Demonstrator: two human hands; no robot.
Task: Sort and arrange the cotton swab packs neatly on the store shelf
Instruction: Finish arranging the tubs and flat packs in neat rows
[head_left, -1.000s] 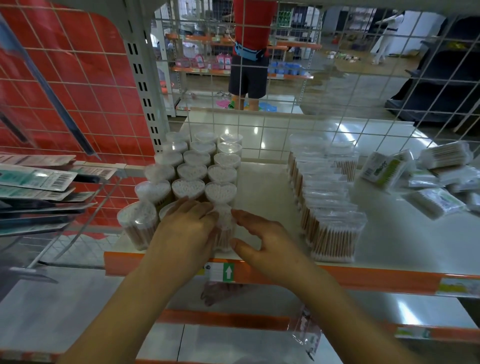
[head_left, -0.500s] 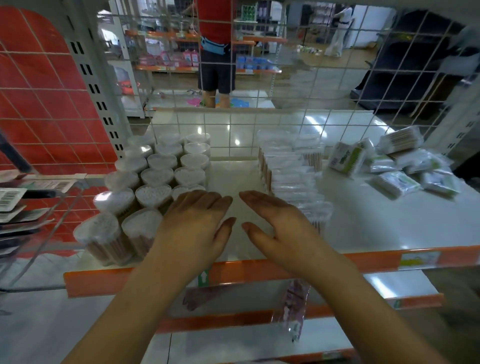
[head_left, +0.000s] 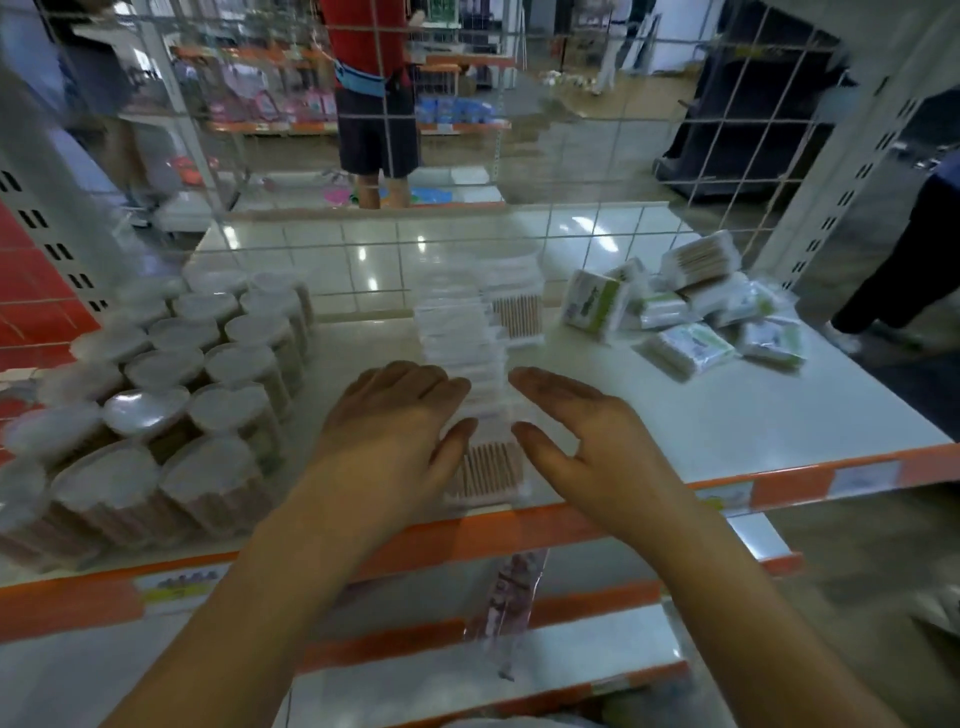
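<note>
A row of flat clear swab packs runs from the shelf's front edge toward the back. My left hand and my right hand flank the front packs of that row, fingers straight, palms facing each other. Whether the palms touch the packs is unclear. The front pack with wooden sticks shows between my thumbs. Round clear tubs of swabs stand in rows on the left. A loose heap of green-and-white packs lies at the right back.
The white shelf has an orange front rail with price tags. A wire grid backs the shelf. A hanging packet dangles below the rail. A person in red stands beyond the grid; another person's leg is at the right.
My hands left the round tubs on the left and moved right to the row of flat packs. The view swung right with them.
</note>
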